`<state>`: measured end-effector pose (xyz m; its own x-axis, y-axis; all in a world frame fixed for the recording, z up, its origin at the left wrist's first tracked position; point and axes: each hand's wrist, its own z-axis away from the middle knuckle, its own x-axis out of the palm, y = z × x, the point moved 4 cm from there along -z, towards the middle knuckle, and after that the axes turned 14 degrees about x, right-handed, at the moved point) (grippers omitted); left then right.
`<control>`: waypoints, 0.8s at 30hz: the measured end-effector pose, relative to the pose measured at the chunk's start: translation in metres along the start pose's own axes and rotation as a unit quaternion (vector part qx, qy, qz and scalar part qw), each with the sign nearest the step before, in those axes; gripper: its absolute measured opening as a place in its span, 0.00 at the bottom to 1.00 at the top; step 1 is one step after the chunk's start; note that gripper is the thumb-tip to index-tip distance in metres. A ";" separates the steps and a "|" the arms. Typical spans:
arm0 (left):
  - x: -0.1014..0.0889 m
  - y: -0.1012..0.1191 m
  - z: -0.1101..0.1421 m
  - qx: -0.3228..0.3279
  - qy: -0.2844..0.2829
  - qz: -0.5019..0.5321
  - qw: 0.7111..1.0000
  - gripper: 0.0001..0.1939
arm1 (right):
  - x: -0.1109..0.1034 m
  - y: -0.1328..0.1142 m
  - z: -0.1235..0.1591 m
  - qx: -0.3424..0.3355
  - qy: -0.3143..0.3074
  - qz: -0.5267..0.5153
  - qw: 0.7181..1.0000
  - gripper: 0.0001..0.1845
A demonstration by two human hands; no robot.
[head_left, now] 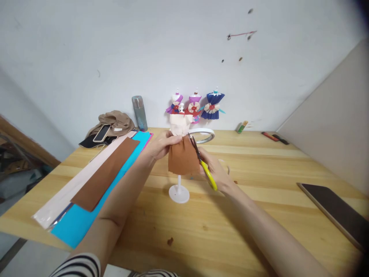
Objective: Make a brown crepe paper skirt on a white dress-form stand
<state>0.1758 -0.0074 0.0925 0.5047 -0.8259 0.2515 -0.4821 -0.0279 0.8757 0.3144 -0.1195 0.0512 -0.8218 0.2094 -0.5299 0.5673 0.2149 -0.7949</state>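
Note:
A small white dress form on a round base [179, 194] stands upright on the wooden table, wearing a pale pink paper top [180, 122] and a gathered brown paper skirt [182, 157]. At its waist, my left hand [164, 145] pinches the paper dress from the left side. Yellow-handled scissors [208, 175] are in my right hand [211, 165], their dark blades pointing up along the skirt's right upper edge. Whether the blades touch the paper I cannot tell.
Several decorated dress forms [213, 105] stand by the wall behind a white tape roll [211, 135]. On the left lie brown paper [106, 173], blue paper [72, 229], a cap with a phone [102, 132], and a flask [140, 113]. A dark tablet [334, 207] lies right; a glue stick [242, 127] stands behind.

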 end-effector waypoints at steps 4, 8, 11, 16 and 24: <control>0.002 -0.002 0.000 -0.006 -0.011 0.014 1.000 0.32 | -0.005 0.004 -0.001 -0.020 0.017 -0.014 1.000 0.30; 0.003 -0.003 -0.001 0.000 -0.019 0.015 1.000 0.33 | -0.007 0.007 -0.002 -0.013 0.032 0.005 0.999 0.34; 0.004 -0.005 0.000 -0.003 -0.032 0.012 0.999 0.31 | -0.007 0.004 -0.002 -0.017 0.028 0.012 0.999 0.33; 0.005 -0.007 -0.001 0.001 -0.044 0.021 0.999 0.29 | -0.006 0.001 -0.001 -0.032 0.027 0.003 0.999 0.33; 0.006 -0.006 0.000 -0.009 -0.066 0.008 0.998 0.30 | -0.006 0.012 0.000 -0.020 0.005 0.009 1.000 0.32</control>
<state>0.1821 -0.0120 0.0888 0.3974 -0.8931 0.2107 -0.4768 -0.0048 0.8790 0.3260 -0.1179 0.0454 -0.8107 0.2223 -0.5417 0.5843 0.2483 -0.7726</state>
